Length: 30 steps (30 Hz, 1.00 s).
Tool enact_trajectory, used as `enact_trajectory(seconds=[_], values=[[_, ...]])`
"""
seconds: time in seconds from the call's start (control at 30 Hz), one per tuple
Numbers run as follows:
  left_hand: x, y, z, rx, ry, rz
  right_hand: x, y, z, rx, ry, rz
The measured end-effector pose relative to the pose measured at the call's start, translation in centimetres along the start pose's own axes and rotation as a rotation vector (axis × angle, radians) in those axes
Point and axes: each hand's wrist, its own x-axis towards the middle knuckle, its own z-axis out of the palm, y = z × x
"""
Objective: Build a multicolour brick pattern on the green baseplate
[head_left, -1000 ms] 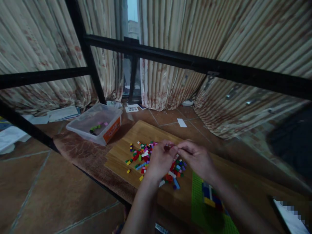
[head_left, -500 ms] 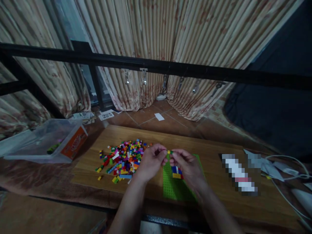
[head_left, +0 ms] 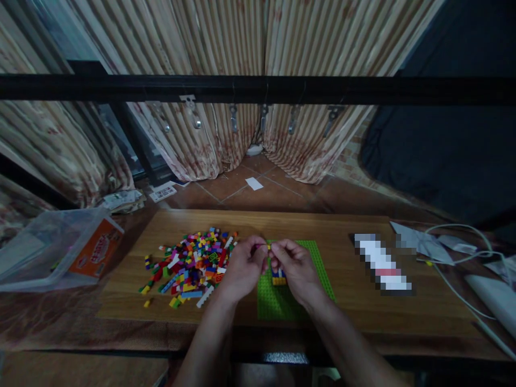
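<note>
two hands met above the near middle of the wooden board (head_left: 342,236), fingertips pressed toward each other. the left hand (head_left: 243,269) and the right hand (head_left: 297,267) pinched a small brick (head_left: 267,246) between them, a tiny thing with a touch of yellow, too small in the dim light to make out more. it sat right at the fingertips of both hands, held up over the far edge of the green baseplate (head_left: 318,269).

that baseplate lay flat on the board, directly under the right hand and partly hidden by it. a few bricks, blue and yellow (head_left: 278,278), stood on the plate just below the gap between the two wrists, close under the pinched piece but apart from it.

to the left of the left hand, nearly touching its knuckles, a loose pile of coloured bricks (head_left: 189,263) was spread over the board, with some strays nearer the front edge. further left, off the board, a clear plastic tub (head_left: 52,252) with an orange label rested on the table. to the right, well apart from the hands, white cables (head_left: 455,252) trailed over the table. striped curtains (head_left: 242,43) hung behind, with a black bar (head_left: 258,88) crossing in front of them.
</note>
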Motion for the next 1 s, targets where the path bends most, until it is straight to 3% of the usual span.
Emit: enact_trajectory(seconds=[0.4, 0.77, 1.0], values=[[-0.17, 0.42, -0.10, -0.154, 0.103, -0.054, -0.13, -0.61, -0.46, 0.447, -0.047, 0.309], [0.08, -0.34, 0.10, 0.006, 0.026, -0.113, -0.50, 0.19, -0.31, 0.135, 0.038, 0.172], [-0.33, 0.33, -0.06, -0.121, 0.018, -0.157, -0.50, -0.17, -0.62, 0.264, -0.061, 0.244]])
